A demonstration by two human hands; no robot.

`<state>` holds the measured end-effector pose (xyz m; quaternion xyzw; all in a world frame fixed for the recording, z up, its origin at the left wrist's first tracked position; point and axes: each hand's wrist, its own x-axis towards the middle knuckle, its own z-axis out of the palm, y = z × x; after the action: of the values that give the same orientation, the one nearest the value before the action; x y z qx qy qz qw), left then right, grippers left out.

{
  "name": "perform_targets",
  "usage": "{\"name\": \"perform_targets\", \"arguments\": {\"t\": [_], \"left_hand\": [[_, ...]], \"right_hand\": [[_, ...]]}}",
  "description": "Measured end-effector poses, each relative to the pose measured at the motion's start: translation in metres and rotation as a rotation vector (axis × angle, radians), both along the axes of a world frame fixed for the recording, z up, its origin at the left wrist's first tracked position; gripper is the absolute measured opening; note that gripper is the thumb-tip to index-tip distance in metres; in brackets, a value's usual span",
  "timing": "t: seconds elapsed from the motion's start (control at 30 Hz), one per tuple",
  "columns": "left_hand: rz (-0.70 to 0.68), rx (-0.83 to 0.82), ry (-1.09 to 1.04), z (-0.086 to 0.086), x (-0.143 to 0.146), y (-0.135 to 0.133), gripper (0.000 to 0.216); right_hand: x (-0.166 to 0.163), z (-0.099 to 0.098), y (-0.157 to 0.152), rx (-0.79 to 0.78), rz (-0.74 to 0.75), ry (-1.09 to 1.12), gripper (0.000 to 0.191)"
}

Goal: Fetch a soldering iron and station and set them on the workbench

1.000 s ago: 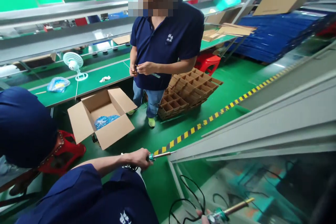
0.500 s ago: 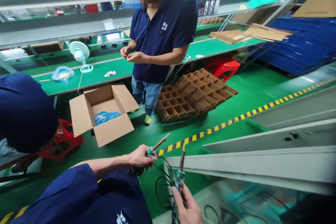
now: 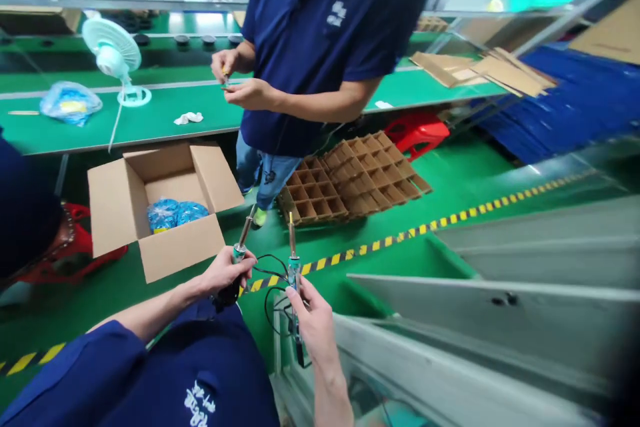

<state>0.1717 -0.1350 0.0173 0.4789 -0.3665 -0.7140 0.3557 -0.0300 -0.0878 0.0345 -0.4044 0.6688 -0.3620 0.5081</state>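
My left grip [image 3: 225, 273] is pressed round the handle of the first soldering iron [image 3: 245, 235], whose shaft tilts up and away from me. My right grip [image 3: 311, 320] is pressed round the second soldering iron [image 3: 293, 267], held near upright just beside the first, with the tips apart. Black cords [image 3: 273, 277] loop between them. On the floor beyond are an open cardboard box [image 3: 115, 200] holding blue bags [image 3: 175, 212] and stacked cardboard dividers [image 3: 355, 173]. A co-worker [image 3: 320, 53] stands at the green desk [image 3: 150, 121].

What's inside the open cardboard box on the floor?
Blue plastic bags lie inside the cardboard box, with a bit of yellow showing at their lower edge. What the bags contain cannot be made out. The box's near wall hides the front of its floor.
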Motion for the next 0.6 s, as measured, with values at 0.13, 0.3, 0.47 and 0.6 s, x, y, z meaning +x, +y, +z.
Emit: {"name": "perform_targets", "arguments": {"t": [0.13,0.3,0.47,0.6], "left_hand": [[0.199,0.038,-0.009,-0.002,0.021,-0.021,0.038],[0.485,0.107,-0.017,-0.006,0.049,-0.017,0.033],[0.761,0.16,-0.036,-0.003,0.064,0.01,0.04],[0.936,0.15,-0.037,0.002,0.059,0.037,0.046]], "right_hand": [[0.014,-0.004,-0.066,0.015,0.17,0.0,0.06],[0.05,-0.001,-0.147,0.125,0.463,-0.089,0.061],[0.105,0.005,-0.22,0.208,0.635,-0.229,0.052],[0.159,0.004,-0.275,0.212,0.723,-0.288,0.032]]}}
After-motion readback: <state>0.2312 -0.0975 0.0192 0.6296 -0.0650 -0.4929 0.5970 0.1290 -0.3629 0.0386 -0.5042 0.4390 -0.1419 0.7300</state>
